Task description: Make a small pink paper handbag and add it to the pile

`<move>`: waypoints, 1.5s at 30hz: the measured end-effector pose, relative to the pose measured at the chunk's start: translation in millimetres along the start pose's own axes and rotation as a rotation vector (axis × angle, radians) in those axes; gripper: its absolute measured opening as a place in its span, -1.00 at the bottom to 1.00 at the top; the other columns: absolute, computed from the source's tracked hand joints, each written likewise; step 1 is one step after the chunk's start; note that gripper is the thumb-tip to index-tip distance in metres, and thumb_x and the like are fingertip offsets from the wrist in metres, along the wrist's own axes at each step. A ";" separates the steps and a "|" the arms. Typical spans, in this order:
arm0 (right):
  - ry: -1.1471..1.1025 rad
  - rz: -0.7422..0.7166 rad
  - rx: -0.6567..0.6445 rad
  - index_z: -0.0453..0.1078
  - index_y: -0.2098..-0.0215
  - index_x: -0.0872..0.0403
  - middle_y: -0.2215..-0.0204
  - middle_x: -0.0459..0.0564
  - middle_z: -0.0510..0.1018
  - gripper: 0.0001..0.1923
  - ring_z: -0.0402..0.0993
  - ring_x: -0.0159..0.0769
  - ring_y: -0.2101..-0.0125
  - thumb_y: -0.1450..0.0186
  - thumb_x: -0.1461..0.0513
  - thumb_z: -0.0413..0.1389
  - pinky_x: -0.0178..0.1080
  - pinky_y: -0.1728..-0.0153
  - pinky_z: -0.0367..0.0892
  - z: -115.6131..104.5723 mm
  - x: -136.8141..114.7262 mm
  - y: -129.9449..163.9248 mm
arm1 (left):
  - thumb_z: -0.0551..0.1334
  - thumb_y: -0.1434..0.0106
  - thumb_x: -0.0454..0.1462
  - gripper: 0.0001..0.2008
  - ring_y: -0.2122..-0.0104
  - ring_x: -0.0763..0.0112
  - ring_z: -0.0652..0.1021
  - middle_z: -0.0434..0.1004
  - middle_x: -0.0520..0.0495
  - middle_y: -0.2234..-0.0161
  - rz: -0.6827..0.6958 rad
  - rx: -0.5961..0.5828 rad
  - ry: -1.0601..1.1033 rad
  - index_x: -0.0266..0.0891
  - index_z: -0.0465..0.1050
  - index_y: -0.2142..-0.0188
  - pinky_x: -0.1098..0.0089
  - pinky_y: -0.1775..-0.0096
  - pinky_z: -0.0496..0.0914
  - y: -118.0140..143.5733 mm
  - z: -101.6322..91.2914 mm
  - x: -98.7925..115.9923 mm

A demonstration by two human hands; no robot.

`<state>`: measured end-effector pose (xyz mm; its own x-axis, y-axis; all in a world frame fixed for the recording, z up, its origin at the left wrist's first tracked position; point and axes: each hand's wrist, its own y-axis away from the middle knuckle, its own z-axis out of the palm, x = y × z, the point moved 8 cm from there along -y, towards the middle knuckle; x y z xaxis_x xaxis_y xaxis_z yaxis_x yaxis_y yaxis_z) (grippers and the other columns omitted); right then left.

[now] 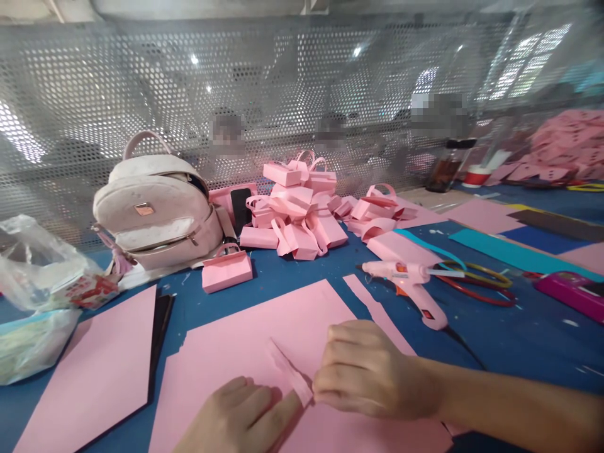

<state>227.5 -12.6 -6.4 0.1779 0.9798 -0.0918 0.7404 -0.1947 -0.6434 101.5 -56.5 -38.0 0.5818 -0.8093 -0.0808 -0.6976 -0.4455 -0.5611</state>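
Note:
Over a stack of pink paper sheets [226, 365], my two hands come close together at a narrow, ragged strip of pink paper [287, 370]. My left hand [243, 415] is closed, with its fingertips at the strip's lower end. From the right, my right hand [372, 371] is curled tight and pinches the strip near that same end. The strip's upper tip points away from me, free of both hands. My fingers partly hide where the strip is gripped. A second torn pink strip [368, 301] lies just beyond my right hand.
A pink glue gun [406, 283] lies beyond my right hand, its cord trailing toward me. Small pink paper bags [297, 214] are heaped at the back, beside a pale backpack [155, 207]. More pink sheets [108, 371] and a plastic bag [38, 270] lie left. A perforated metal panel [283, 82] stands behind.

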 end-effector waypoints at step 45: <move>-0.023 0.009 -0.002 0.44 0.31 0.09 0.48 -0.10 0.51 -0.87 0.27 -0.34 0.47 -0.42 0.26 0.13 -0.24 0.45 0.16 -1.2 0.0 -0.6 | -0.14 -0.56 -0.24 -0.67 0.65 0.42 0.54 0.53 0.07 0.55 -0.021 -0.033 0.001 -0.32 0.33 -0.01 0.41 0.48 0.46 3.2 5.3 -2.3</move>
<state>227.8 -12.5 -5.1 0.1701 0.9787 -0.1153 0.7403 -0.2041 -0.6406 100.2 -54.1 -44.0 0.5957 -0.8003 -0.0684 -0.6990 -0.4746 -0.5350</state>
